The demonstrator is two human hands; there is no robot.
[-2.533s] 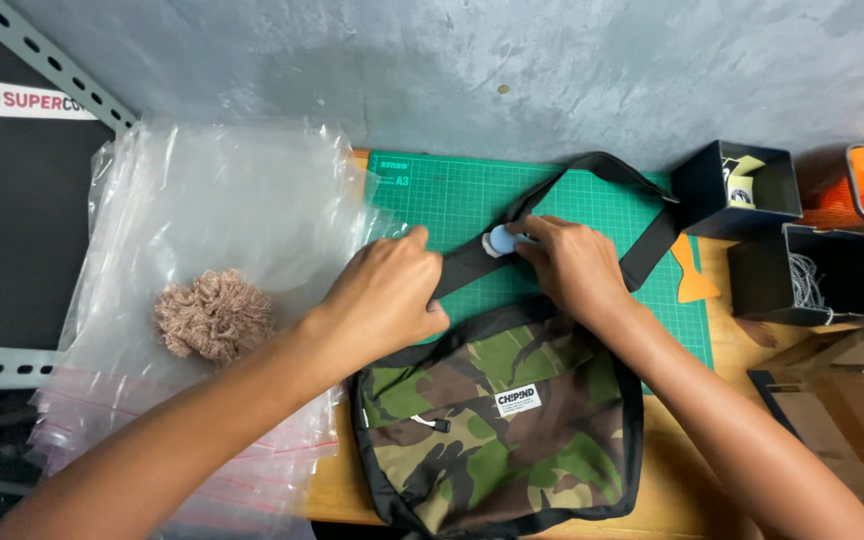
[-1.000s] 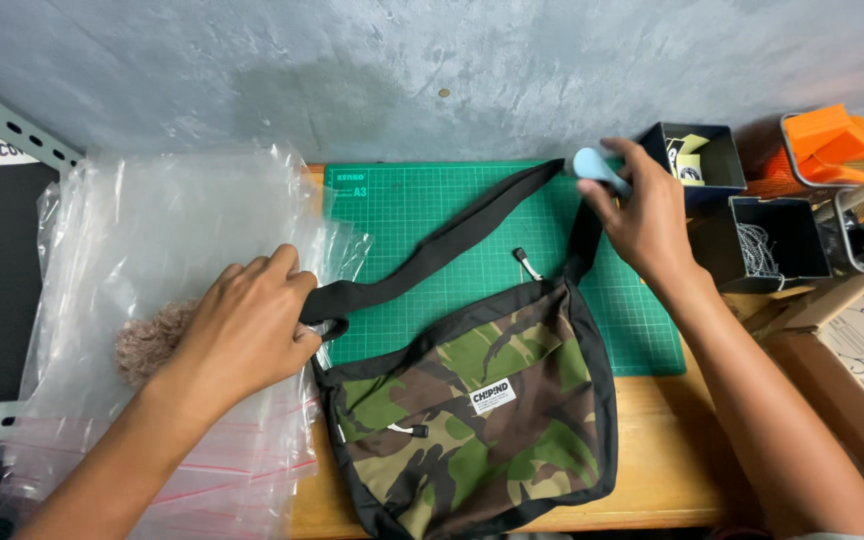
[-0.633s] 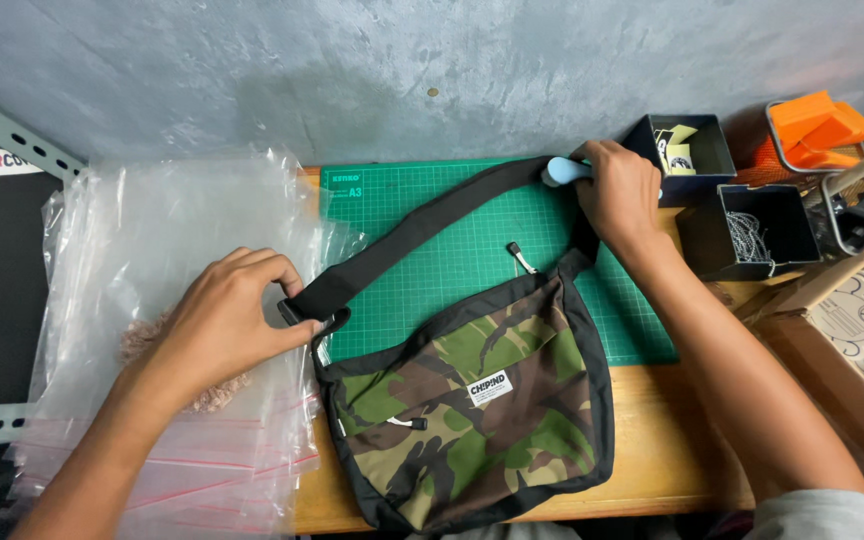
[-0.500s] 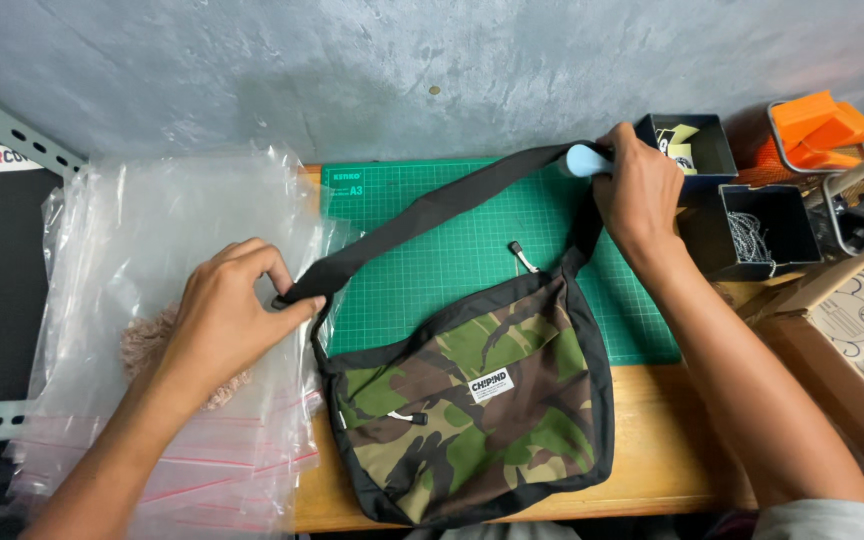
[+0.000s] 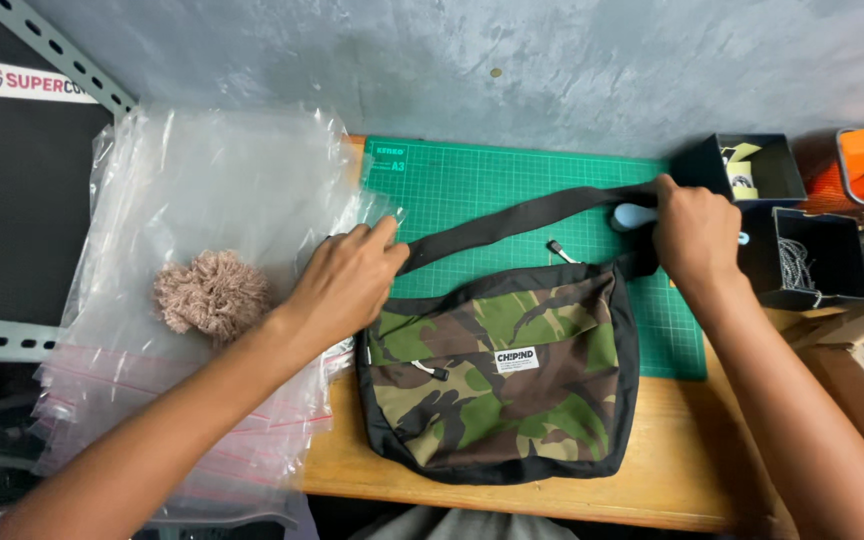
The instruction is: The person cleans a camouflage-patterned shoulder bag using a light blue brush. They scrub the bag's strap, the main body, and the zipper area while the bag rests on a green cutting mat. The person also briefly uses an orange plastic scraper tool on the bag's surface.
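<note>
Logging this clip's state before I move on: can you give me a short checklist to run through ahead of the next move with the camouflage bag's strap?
1. Left hand on the black strap end: ok.
2. Right hand holds the light blue tool at the strap: ok.
3. Strap lies stretched and flat over the green cutting mat: ok.
4. Camouflage bag lies flat, front up: ok.
5. Strap free of twist under the right hand: cannot tell.

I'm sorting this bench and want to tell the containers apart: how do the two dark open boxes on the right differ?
The far box holds yellowish pieces; the near box holds a pale coil of cord or chain. The far box touches the green cutting mat; the near box sits further right, behind the right hand. Both are dark, square and open-topped.
</note>
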